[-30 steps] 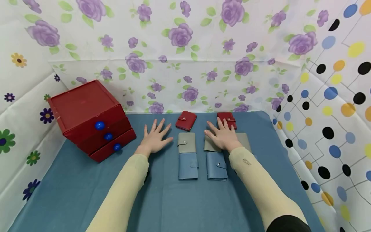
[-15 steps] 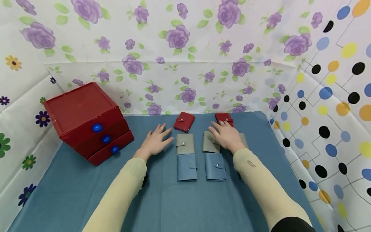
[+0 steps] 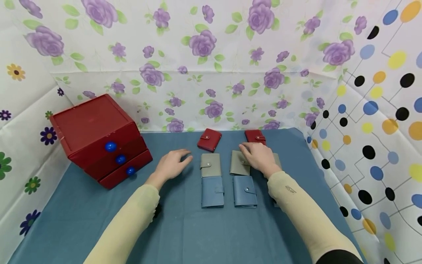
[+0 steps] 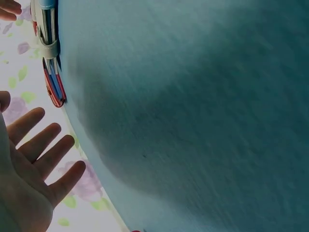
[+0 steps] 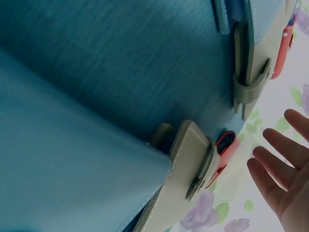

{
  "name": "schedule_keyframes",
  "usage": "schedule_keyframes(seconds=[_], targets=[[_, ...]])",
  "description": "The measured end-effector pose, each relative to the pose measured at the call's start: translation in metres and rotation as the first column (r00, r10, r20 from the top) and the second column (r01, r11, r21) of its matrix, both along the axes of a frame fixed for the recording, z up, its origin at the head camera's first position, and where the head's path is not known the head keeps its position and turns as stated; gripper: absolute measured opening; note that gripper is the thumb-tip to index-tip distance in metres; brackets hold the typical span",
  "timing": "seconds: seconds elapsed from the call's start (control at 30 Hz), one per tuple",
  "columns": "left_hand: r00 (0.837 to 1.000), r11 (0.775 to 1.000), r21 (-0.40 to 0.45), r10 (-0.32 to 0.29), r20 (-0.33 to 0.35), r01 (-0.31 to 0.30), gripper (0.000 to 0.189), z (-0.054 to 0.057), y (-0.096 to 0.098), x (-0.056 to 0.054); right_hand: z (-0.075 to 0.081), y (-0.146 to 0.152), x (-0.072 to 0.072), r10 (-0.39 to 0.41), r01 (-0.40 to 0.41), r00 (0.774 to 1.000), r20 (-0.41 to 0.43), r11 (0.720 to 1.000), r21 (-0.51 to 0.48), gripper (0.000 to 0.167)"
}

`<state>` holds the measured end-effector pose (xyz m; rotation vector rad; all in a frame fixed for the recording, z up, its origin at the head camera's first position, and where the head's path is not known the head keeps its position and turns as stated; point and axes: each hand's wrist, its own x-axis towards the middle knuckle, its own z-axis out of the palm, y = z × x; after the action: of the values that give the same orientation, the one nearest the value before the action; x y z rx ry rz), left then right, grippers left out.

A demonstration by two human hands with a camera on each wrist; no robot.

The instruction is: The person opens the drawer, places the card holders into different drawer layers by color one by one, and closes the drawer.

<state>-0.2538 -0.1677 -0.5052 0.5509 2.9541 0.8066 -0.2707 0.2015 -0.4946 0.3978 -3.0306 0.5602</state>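
In the head view, my left hand point(image 3: 171, 165) hovers over the cloth, left of a red wallet point(image 3: 209, 140) and a grey wallet point(image 3: 211, 165). It holds nothing, and the left wrist view shows its fingers point(image 4: 55, 154) loosely extended. My right hand point(image 3: 260, 158) hangs over the grey wallets on the right, partly covering one grey wallet point(image 3: 277, 159). Another grey wallet point(image 3: 239, 163) lies beside it, and a red wallet point(image 3: 255, 137) sits behind. Nothing is in its relaxed fingers point(image 5: 280, 166) in the right wrist view. Two blue wallets point(image 3: 212, 192) lie nearer me.
A red box point(image 3: 95, 124) with stacked drawers and blue knobs stands at the left. Blue cloth point(image 3: 197, 234) covers the table. A floral sheet point(image 3: 184, 80) rises behind, with a dotted sheet point(image 3: 372, 139) at the right. A blue wallet peeks out beside the right sleeve.
Both hands have drawn back a little toward me. Their widely spread fingers have come together and relaxed. The view has shifted slightly; the wallets stay in place.
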Motion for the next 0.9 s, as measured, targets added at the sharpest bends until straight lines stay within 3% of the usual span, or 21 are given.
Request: schedule_keyframes(seconds=[0.23,0.63,0.77,0.9], targets=[[0.999,0.996,0.087,0.003,-0.032,0.000,0.043,0.007,-0.016,0.019,0.000,0.000,0.007,-0.002,0.001,1.000,-0.021,0.999,-0.043,0.046],[0.994,0.971,0.238,0.042,-0.100,-0.018,0.038,0.024,-0.064,0.060,-0.008,0.005,0.018,0.017,-0.022,0.999,-0.033,0.989,-0.148,0.036],[0.983,0.964,0.263,0.071,-0.169,-0.025,0.036,0.033,-0.080,0.070,-0.011,0.011,0.019,0.006,-0.013,0.999,-0.047,0.987,-0.159,0.034],[0.957,0.957,0.286,0.121,-0.265,-0.042,0.030,0.042,-0.094,0.079,-0.010,0.017,0.022,-0.014,0.008,0.999,-0.043,0.989,-0.149,0.034]])
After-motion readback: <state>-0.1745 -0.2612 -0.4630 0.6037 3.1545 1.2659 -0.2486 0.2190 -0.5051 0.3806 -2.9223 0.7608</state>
